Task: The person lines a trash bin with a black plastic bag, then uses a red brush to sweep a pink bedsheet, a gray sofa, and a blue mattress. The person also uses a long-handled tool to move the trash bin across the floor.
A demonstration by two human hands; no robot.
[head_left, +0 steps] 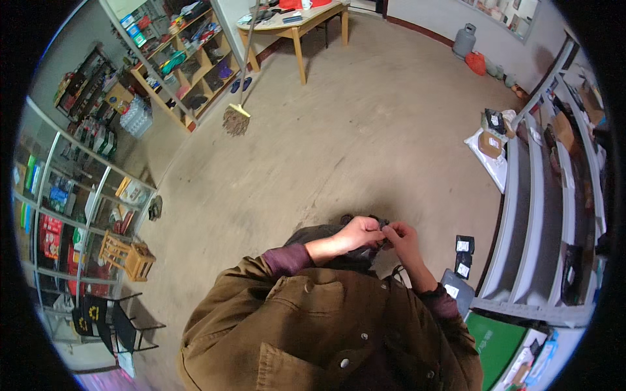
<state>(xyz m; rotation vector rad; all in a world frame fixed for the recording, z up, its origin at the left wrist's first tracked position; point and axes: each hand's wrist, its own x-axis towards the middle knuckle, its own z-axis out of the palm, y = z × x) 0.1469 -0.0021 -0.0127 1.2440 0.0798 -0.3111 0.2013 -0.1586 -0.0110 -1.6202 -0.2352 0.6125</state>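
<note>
My left hand [360, 233] and my right hand [403, 242] meet in front of my body, fingertips nearly touching. Both are closed in a pinch. Whatever lies between the fingers is too small to make out. Below and behind them shows dark clothing over my legs [312, 236], and my brown jacket [326, 326] fills the lower middle. Near my right wrist is a thin dark cord or strap [398, 270], partly hidden by the arm.
On the right stands a grey shelf rack [521, 221], with packages [492, 144] beside it and small black packets [463, 255] on the floor. A green board [497, 348] lies lower right. Left are a wooden stool [138, 260] and a black chair [117, 320]; a mop [236, 120] stands farther off.
</note>
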